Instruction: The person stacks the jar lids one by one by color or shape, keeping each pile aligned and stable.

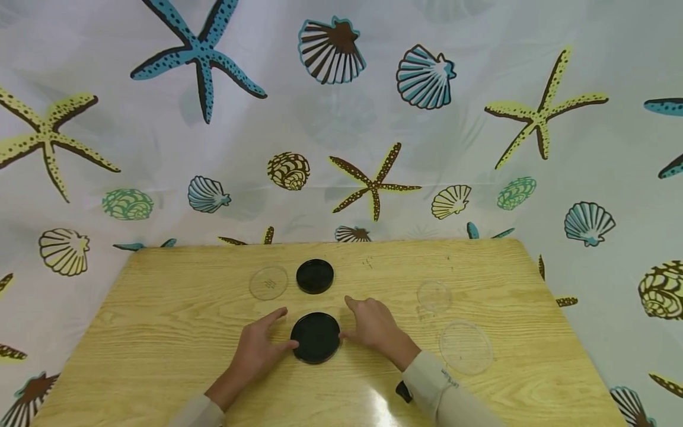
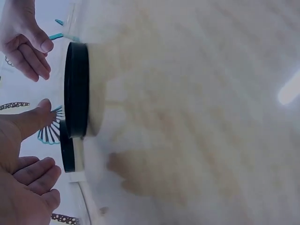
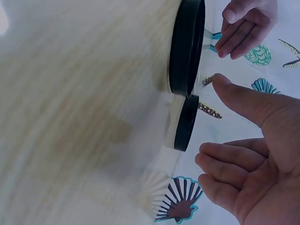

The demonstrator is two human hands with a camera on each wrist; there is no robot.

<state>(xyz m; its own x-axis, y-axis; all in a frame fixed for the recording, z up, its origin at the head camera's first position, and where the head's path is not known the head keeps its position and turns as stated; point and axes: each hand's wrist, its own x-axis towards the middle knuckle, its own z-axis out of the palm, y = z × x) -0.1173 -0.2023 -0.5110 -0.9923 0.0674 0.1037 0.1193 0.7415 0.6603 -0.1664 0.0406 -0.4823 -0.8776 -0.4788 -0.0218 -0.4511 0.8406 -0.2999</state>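
Note:
A larger shallow black round dish [image 1: 316, 338] lies flat on the wooden table, its dark inside facing up. On its left is my left hand [image 1: 258, 349], thumb tip right at the rim and fingers spread away from the thumb. My right hand [image 1: 375, 326] faces it from the other side, also with thumb by the rim and fingers apart. In both wrist views the fingers are loose, with no object inside either hand. A smaller black round dish [image 1: 315, 276] sits just behind the larger one, also seen in the right wrist view.
A clear round disc [image 1: 268, 283] lies left of the smaller dish. At the right are a small clear disc [image 1: 434, 296] and a larger clear disc [image 1: 466, 347]. A small black object [image 1: 404, 391] shows beside the right sleeve. A shell-patterned curtain [image 1: 341, 130] hangs behind the table [image 1: 160, 332].

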